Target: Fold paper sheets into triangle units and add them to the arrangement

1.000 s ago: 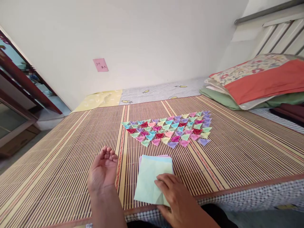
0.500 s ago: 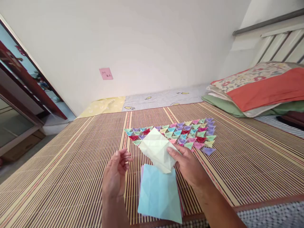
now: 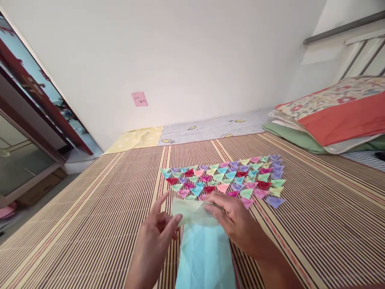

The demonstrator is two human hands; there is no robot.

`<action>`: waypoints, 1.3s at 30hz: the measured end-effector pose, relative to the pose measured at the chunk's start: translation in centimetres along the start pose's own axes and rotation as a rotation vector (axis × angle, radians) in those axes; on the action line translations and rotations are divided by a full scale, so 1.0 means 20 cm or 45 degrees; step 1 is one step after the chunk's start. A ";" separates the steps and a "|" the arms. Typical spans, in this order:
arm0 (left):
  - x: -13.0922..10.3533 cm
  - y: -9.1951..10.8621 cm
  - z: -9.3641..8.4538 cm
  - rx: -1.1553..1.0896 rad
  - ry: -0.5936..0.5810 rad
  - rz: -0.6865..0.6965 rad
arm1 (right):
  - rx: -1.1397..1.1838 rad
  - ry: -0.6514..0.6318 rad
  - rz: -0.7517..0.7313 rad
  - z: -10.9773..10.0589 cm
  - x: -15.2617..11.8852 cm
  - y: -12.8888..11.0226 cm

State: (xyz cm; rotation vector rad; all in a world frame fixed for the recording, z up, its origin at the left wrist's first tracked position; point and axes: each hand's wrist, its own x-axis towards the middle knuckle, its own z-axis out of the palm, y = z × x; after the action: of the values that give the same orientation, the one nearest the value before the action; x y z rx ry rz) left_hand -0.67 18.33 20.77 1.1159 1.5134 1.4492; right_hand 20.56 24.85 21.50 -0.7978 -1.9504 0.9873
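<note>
A sheet of pale green paper [image 3: 192,212], blurred by motion, is pinched by my right hand [image 3: 233,216] at its right side. It hovers over the near end of a stack of paper sheets [image 3: 206,257] with light blue on top. My left hand [image 3: 158,233] is at the sheet's left edge, forefinger stretched out and thumb apart from it. Whether the thumb touches the sheet I cannot tell. Beyond the hands lie rows of small folded paper pieces [image 3: 221,176] in many colours.
Everything lies on a striped bamboo mat [image 3: 99,216]. Folded bedding with a floral pillow [image 3: 333,104] is piled at the right. A white wall with a pink note [image 3: 139,99] stands behind, and a doorway [image 3: 60,100] opens at the left.
The pale green sheet has turned from a diamond facing me to a flatter, edge-on slant. My left hand has come right to its edge, forefinger extended. The view has shifted slightly.
</note>
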 end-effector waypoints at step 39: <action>-0.01 -0.07 0.10 -0.410 0.475 0.285 | 0.924 0.298 0.337 0.15 0.07 0.06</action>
State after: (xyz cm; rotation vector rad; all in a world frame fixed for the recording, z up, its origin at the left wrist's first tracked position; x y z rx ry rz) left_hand 1.09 18.92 19.14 0.8719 1.3562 2.0634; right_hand 17.46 25.49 19.92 -0.7047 -1.1653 1.5516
